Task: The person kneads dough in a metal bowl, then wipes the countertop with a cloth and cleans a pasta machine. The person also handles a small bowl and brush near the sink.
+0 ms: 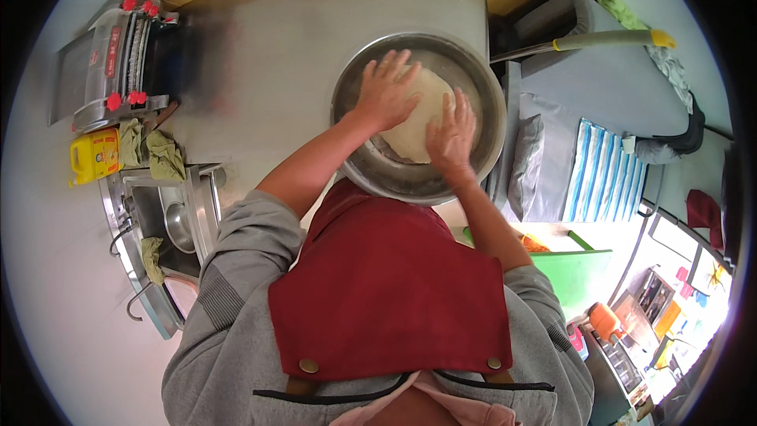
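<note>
A pale mass of dough (pixel 412 137) lies in a wide round metal basin (pixel 495 148). My left hand (pixel 387 93) rests on the dough's left and far side with its fingers spread. Lower on the right side of the dough lies my right hand (pixel 453 133), its fingers slightly apart and pointing away from me. Neither hand is closed around the dough, and part of it is hidden beneath them. The basin stands on a metal worktop (pixel 278 47) at its near right corner, close against my red apron (pixel 390 284).
At the far left stands a dough roller machine (pixel 115 62) with red knobs. Near it are a yellow jug (pixel 94 155), green cloths (pixel 166 155) and a metal sink (pixel 162 219). A long handle (pixel 609 40) juts out on the right, over grey upholstered furniture (pixel 568 83). Below is a green container (pixel 568 278).
</note>
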A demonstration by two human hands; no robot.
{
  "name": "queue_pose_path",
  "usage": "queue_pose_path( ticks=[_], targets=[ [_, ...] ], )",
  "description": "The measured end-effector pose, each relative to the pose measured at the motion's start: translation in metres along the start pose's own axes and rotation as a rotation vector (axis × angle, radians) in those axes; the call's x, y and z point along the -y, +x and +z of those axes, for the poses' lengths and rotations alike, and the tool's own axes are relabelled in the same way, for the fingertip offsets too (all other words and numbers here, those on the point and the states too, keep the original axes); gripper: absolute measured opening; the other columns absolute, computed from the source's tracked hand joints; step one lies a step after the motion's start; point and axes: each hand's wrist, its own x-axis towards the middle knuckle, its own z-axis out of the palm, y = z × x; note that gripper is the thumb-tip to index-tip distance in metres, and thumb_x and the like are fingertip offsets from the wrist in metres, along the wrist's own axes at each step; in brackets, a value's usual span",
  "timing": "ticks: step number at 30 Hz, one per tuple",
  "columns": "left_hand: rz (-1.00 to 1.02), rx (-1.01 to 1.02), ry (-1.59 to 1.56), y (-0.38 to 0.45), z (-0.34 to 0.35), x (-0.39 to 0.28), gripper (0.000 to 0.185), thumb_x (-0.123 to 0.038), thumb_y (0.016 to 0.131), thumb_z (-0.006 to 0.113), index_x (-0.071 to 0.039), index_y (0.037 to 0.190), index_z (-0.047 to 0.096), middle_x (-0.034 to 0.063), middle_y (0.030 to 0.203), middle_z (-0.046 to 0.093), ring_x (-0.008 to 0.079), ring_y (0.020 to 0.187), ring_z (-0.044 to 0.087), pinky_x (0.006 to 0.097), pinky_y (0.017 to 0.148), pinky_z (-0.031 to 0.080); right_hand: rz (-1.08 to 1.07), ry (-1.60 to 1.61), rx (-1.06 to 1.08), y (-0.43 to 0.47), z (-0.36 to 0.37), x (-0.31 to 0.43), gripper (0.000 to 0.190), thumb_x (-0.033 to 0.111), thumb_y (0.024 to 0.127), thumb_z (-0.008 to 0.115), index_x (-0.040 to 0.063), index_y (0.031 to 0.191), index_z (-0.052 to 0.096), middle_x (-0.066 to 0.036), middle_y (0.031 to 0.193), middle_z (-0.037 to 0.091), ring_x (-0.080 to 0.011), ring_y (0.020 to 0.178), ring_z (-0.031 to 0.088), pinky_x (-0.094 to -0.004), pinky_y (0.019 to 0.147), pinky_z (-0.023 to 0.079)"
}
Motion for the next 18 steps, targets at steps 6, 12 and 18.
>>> queue_pose_path(
  ticks=[6, 12, 18],
  targets=[
    [0.056, -0.019, -0.112, 0.014, 0.042, 0.008, 0.061, -0.036, 0.096, 0.063, -0.005, 0.147, 0.052, 0.0184, 0.144, 0.057, 0.039, 0.131, 0.055, 0.052, 0.106, 0.044, 0.143, -0.082, 0.127, -0.027, 0.054, 0.013, 0.069, 0.031, 0.089, 0.061, 0.0, 0.149, 0.045, -0.032, 0.168, 0.02, -0.0528, 0.156, 0.018, -0.0726, 0.119, 0.017],
    [0.017, 0.064, -0.182, 0.025, 0.044, 0.009, 0.051, -0.037, 0.091, 0.067, -0.01, 0.134, 0.058, 0.0105, 0.126, 0.064, 0.031, 0.118, 0.058, 0.0514, 0.096, 0.044, 0.17, -0.085, 0.117, -0.027, 0.06, 0.006, 0.074, 0.035, 0.083, 0.062, 0.002, 0.147, 0.046, -0.032, 0.168, 0.021, -0.0522, 0.155, 0.02, -0.0736, 0.118, 0.016],
    [0.015, 0.029, -0.271, 0.034, 0.045, 0.013, 0.054, -0.034, 0.089, 0.069, -0.005, 0.135, 0.06, 0.0152, 0.12, 0.067, 0.0369, 0.109, 0.062, 0.0506, 0.091, 0.047, 0.188, -0.15, 0.132, -0.029, 0.065, -0.001, 0.076, 0.037, 0.083, 0.06, 0.002, 0.149, 0.046, -0.03, 0.168, 0.023, -0.0505, 0.156, 0.02, -0.0715, 0.119, 0.016]
  ],
)
